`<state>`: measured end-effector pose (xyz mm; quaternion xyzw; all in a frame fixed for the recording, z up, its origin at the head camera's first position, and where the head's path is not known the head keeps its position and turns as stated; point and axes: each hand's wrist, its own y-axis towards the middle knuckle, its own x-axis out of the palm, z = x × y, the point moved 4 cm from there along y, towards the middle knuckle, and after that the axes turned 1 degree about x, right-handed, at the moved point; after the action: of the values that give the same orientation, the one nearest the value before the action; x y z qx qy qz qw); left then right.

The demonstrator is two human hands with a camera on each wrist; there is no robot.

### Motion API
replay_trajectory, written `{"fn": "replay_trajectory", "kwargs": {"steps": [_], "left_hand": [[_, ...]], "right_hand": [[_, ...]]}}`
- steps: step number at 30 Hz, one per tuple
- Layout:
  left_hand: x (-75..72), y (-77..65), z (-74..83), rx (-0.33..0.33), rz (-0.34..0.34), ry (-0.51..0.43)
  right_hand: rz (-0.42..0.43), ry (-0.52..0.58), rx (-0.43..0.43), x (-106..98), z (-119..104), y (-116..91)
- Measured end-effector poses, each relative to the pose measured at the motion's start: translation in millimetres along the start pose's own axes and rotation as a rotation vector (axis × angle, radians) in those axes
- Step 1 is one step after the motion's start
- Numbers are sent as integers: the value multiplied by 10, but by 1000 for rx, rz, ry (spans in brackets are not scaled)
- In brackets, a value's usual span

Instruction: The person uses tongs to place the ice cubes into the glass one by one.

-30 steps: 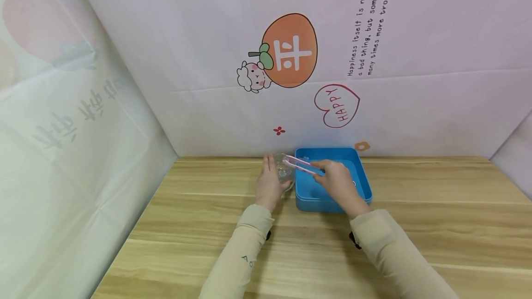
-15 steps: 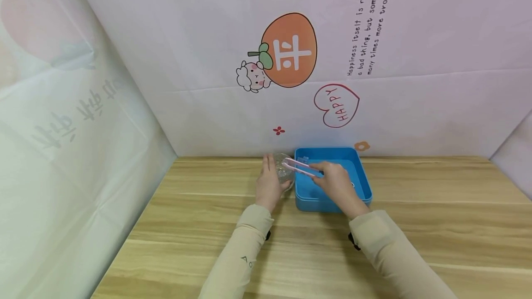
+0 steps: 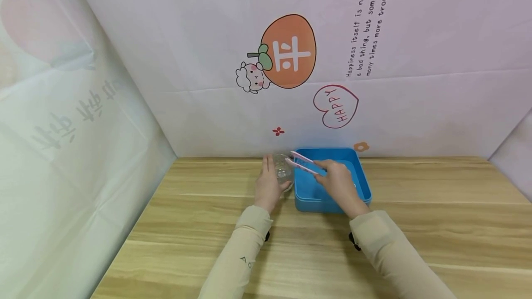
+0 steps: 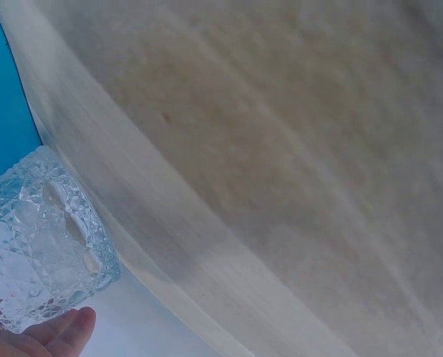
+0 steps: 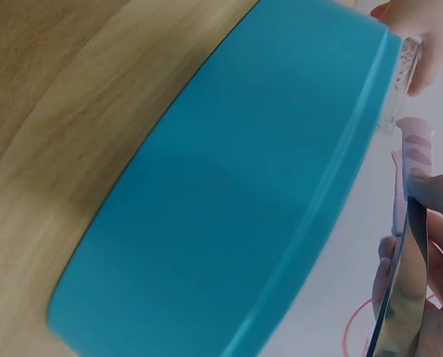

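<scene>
A clear cut-glass bowl (image 3: 281,173) stands at the back of the table, its faceted wall seen close up in the left wrist view. My left hand (image 3: 268,187) holds it, fingers along its left side and thumb at the front. My right hand (image 3: 340,187) pinches tongs (image 3: 306,168) with metal arms and pink tips, over the left part of a blue box (image 3: 322,204). The two tips stand apart near the bowl's right rim, and I see nothing between them. Small clear pieces (image 3: 302,162) lie in the box's back left corner. What the bowl contains is hard to make out.
The box touches or nearly touches the bowl's right side. A small whitish thing (image 3: 354,186), partly hidden, is in the box by my right hand. Right behind the table rises a printed white cloth (image 3: 208,119); another cloth (image 3: 104,174) hangs at the left.
The tongs' tips, close together over the bowl half a second ago, have spread apart and shifted slightly right. My left hand keeps its place on the bowl.
</scene>
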<state>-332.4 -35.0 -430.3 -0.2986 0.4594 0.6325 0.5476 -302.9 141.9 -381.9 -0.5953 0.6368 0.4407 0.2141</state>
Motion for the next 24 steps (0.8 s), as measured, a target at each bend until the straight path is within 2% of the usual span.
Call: {"fn": "replay_trajectory", "kwargs": {"steps": [5,9,16,24], "left_hand": [[5,-1,-15,1,4,-22],[2,1,-18,-2,4,-36],[-3,2,-18,3,0,-24],[-5,2,-26,9,-10,-13]], "right_hand": [[56,1,29,1,120,24],[67,-12,56,16,227,37],[21,-45,99,116,340,80],[-52,-85,146,268,355,149]]}}
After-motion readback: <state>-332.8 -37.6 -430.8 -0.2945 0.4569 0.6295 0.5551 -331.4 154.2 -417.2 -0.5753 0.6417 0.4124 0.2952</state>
